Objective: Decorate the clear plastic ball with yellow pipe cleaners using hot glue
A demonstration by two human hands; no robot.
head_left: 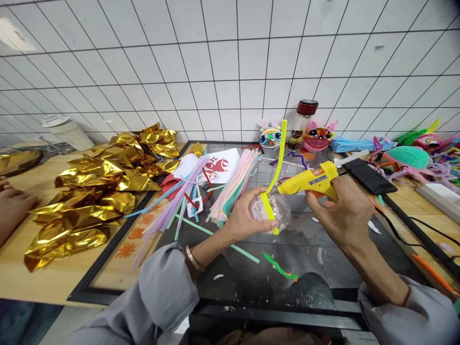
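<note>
My left hand (241,218) is closed round a clear plastic ball (270,212) and pins a yellow pipe cleaner (277,167) against it; the pipe cleaner stands up past the ball. My right hand (343,211) grips a yellow hot glue gun (312,181), its nozzle pointing left and nearly touching the pipe cleaner at the ball. Both hands hover over a dark glass mat (305,254).
Crumpled gold foil (97,191) lies at left, with another person's hand (12,206) at the far left edge. Pastel pipe cleaners (233,184), red paper cutouts, a jar (302,122), painted masks, and more pipe cleaners (424,153) at right crowd the table. A green scrap (280,269) lies nearby.
</note>
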